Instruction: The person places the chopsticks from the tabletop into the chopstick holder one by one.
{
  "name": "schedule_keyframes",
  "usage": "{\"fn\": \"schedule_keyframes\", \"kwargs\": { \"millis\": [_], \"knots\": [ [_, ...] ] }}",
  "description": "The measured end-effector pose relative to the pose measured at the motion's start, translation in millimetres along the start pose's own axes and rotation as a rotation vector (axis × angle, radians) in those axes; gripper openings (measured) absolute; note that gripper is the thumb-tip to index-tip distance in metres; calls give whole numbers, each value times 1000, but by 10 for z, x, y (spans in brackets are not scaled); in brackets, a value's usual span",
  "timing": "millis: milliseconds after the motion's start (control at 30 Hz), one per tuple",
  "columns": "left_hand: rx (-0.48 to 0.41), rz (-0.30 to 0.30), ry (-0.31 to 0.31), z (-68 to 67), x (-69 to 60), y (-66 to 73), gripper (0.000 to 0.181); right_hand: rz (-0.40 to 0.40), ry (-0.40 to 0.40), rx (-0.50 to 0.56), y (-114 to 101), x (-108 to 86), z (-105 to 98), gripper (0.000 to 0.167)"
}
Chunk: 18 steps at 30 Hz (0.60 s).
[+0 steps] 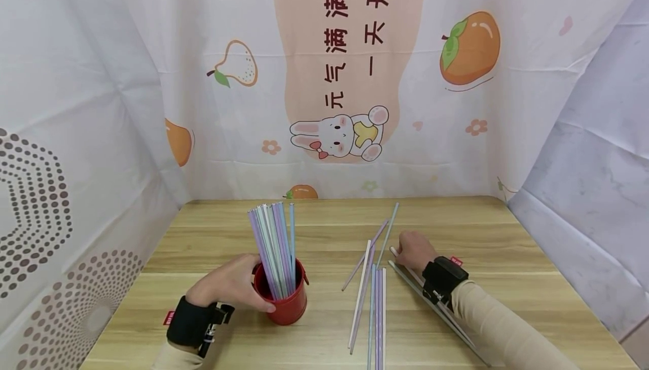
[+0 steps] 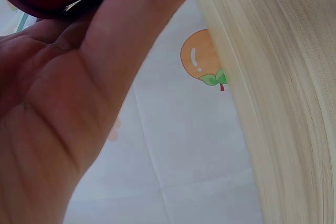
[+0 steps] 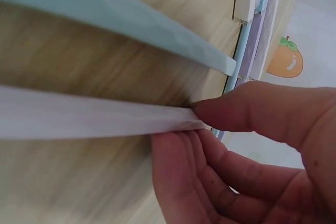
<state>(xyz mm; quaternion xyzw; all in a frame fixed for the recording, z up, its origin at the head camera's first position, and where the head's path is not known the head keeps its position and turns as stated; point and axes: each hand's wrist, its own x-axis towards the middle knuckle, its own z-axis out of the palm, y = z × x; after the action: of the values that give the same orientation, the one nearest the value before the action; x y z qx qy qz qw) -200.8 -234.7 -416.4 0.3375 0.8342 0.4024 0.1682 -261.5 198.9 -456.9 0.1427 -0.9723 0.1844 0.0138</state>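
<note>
My left hand (image 1: 230, 281) grips the rim of a small red bucket (image 1: 290, 309), its thumb across the near side. A bundle of thin pastel sticks (image 1: 274, 246) leans to the left inside the bucket, with one blue stick (image 1: 292, 229) standing apart. At the right of the table, my right hand (image 1: 417, 253) pinches the end of a whitish stick (image 3: 94, 114) between thumb and fingers. Beside it lies a pale green stick (image 3: 131, 22), apart from the fingers. In the left wrist view the palm and a dark red edge of the bucket show; the sticks are mostly hidden.
Several loose purple, white and blue sticks (image 1: 379, 313) lie on the wooden table (image 1: 324, 347) between the hands, some crossing near the back. A printed white curtain (image 1: 228, 150) hangs behind the table's far edge.
</note>
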Motion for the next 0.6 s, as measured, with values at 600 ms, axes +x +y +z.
{"fn": "schedule_keyframes", "kwargs": {
  "millis": [600],
  "knots": [
    [-3, 10, 0, 1, 4, 6, 68, -44, -14, 54, -236, 78, -373, 30]
  ]
}}
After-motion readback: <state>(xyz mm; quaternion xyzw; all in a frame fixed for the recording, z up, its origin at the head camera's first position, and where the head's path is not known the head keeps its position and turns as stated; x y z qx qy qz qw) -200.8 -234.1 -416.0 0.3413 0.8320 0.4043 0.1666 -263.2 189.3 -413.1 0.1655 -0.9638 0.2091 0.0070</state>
